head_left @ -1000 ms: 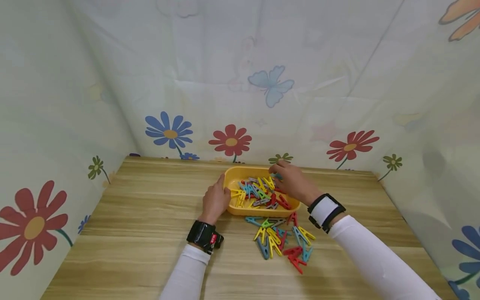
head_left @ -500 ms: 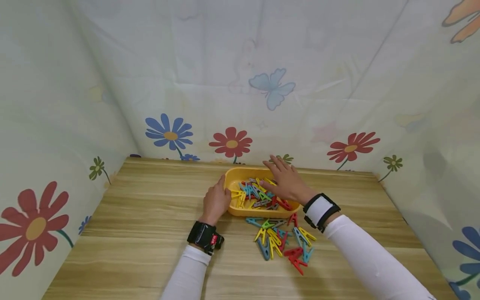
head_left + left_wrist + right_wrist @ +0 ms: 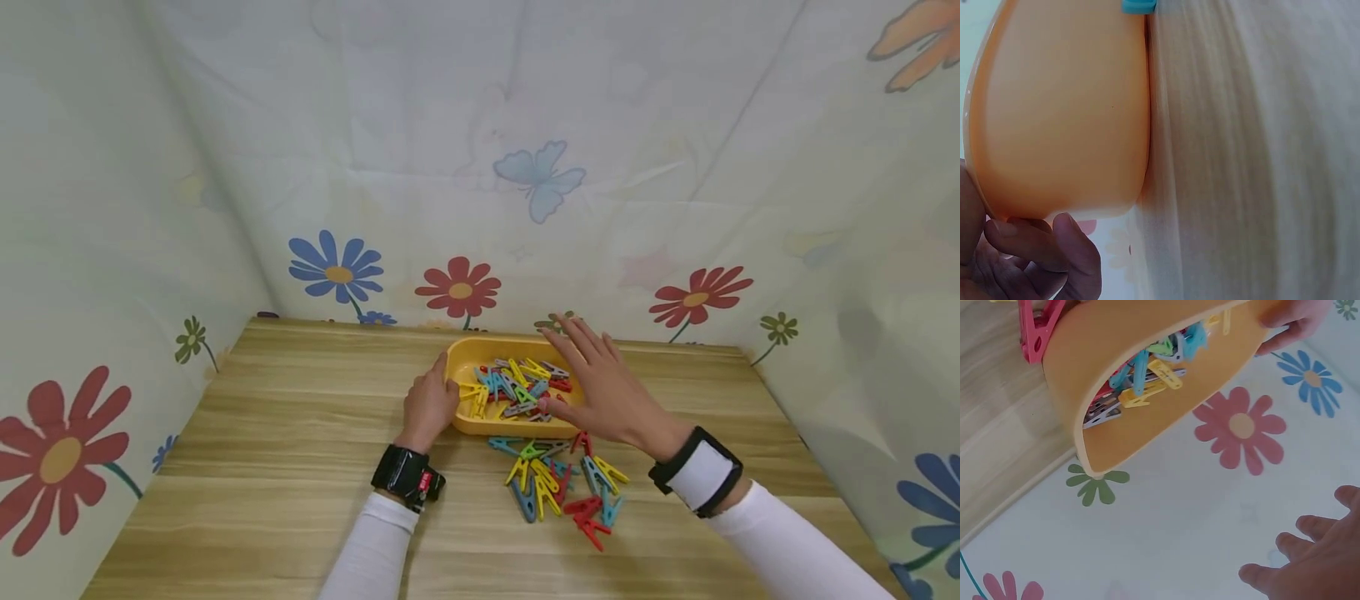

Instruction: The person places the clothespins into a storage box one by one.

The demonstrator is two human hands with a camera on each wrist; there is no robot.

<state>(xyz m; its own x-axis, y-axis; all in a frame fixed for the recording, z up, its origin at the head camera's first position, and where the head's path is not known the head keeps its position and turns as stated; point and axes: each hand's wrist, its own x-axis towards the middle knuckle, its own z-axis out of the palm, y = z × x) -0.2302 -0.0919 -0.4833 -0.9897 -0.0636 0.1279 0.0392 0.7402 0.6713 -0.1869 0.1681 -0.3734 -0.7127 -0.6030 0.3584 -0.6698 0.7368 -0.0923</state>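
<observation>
A yellow plastic tub [image 3: 517, 428] stands at the back of the table, holding several coloured clothespins [image 3: 478, 401]. My left hand [image 3: 430, 406] grips its left end; in the left wrist view the thumb lies at the rim and curled fingers touch the tub's outer wall [image 3: 1066, 112]. Over the tub's right end hovers my right hand [image 3: 609, 397], fingers spread and holding nothing. It hides part of that end. The right wrist view also shows this hand [image 3: 1319, 562] with extended fingers, apart from the tub [image 3: 1063, 381].
More clothespins in yellow, red, blue and green lie loose on the wooden table [image 3: 300, 467], just in front of the tub; a red clothespin [image 3: 590, 528] is nearest me. A flower-printed curtain [image 3: 420, 192] stands behind the table and along both sides.
My right hand was down in the tub among the clothespins with fingers bent. It has risen, spread its fingers and shifted right. The left hand has stayed on the tub.
</observation>
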